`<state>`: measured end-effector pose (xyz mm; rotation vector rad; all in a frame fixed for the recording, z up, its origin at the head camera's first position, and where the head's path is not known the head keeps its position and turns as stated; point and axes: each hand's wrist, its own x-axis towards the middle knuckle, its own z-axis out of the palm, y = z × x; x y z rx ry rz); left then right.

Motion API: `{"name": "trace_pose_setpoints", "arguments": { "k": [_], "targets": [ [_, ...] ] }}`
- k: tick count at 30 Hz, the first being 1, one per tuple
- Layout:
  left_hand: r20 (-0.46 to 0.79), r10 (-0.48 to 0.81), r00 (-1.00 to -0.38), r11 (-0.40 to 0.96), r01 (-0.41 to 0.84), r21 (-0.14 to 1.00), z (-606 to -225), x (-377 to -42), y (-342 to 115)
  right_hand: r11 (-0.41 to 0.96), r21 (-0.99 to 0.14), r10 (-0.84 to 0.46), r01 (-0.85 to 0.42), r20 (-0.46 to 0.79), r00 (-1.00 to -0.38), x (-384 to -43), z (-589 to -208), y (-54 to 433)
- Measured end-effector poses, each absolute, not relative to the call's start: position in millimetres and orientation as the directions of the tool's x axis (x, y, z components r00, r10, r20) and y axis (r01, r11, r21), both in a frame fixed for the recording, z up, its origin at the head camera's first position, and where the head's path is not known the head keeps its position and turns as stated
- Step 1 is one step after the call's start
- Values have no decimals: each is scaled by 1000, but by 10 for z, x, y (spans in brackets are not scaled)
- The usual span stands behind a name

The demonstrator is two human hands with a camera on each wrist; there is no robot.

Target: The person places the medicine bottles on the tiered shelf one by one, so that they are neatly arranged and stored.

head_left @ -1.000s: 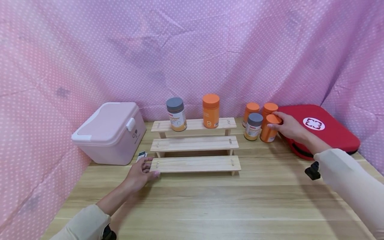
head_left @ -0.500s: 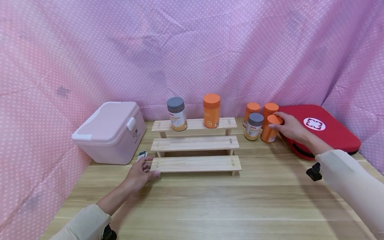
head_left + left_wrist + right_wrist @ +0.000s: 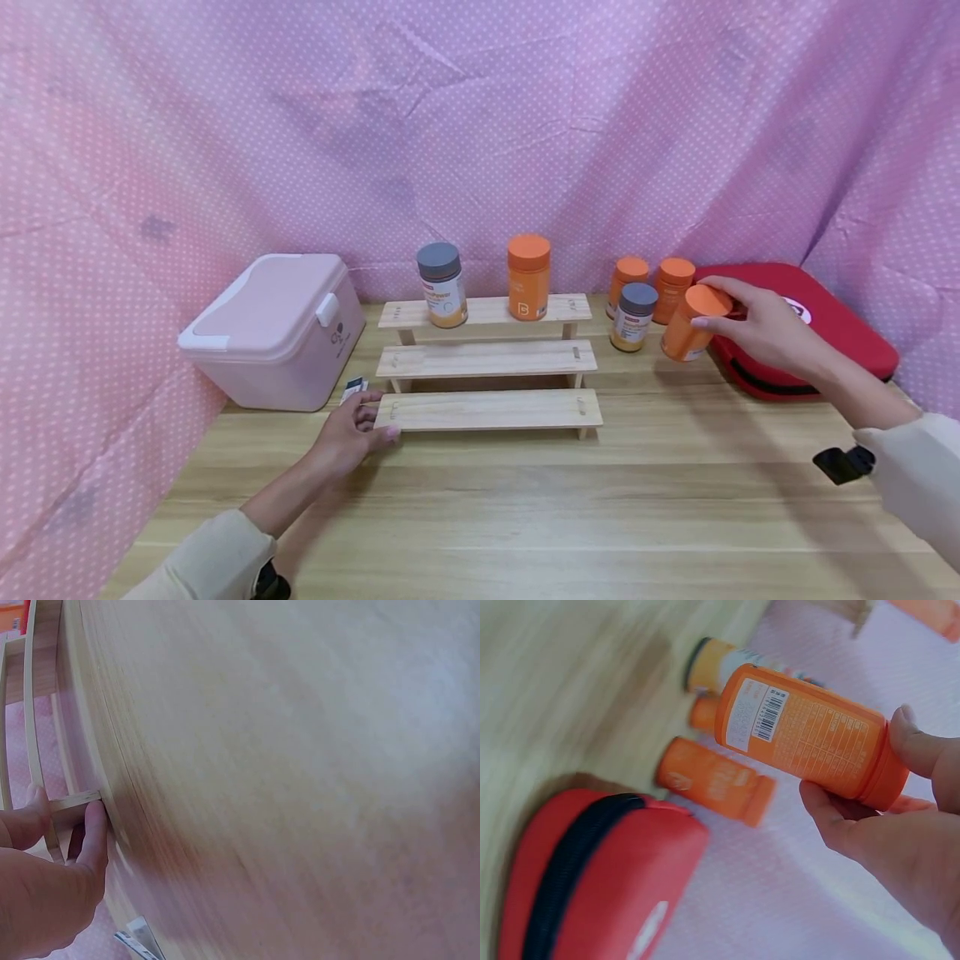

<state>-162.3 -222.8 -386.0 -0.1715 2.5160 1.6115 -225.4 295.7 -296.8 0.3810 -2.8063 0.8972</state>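
Both outstretched, left grip (image 3: 343, 439) pinches the rack (image 3: 487, 411), right grip (image 3: 767, 323) a tilted orange bottle (image 3: 686, 332).

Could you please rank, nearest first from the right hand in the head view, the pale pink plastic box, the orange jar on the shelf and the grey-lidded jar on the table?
1. Grey-lidded cylindrical jar: on the wooden table, left of the right hand.
2. Orange jar: on the wooden shelf, farther left.
3. Pale pink plastic box: far left.
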Motion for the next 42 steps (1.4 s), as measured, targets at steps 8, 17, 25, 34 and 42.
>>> {"name": "trace_pose_setpoints", "arguments": {
  "k": [8, 17, 25, 34, 42],
  "targets": [
    [-180, -6, -984, 419, -166, 893, -3863, -1616, -2231, 743, -551, -221, -380, 334, -917, -2030, -2642, 2795],
    [-192, -23, -981, 453, -182, 873, -3850, -1628, -2237, 644, -617, -286, -452, 354, -891, -1872, -2285, 2536],
    [-195, -22, -981, 462, -183, 868, -3850, -1626, -2234, 544, -650, -416, -531, 340, -843, -1843, -2184, 2120],
    [-185, -12, -983, 452, -171, 876, -3861, -1631, -2237, 507, -624, -535, -594, 313, -785, -1991, -2245, 1473],
    [-185, -5, -983, 440, -168, 882, -3857, -1624, -2241, 478, -630, -572, -611, 305, -762, -2132, -2364, 930]
  ]
}}
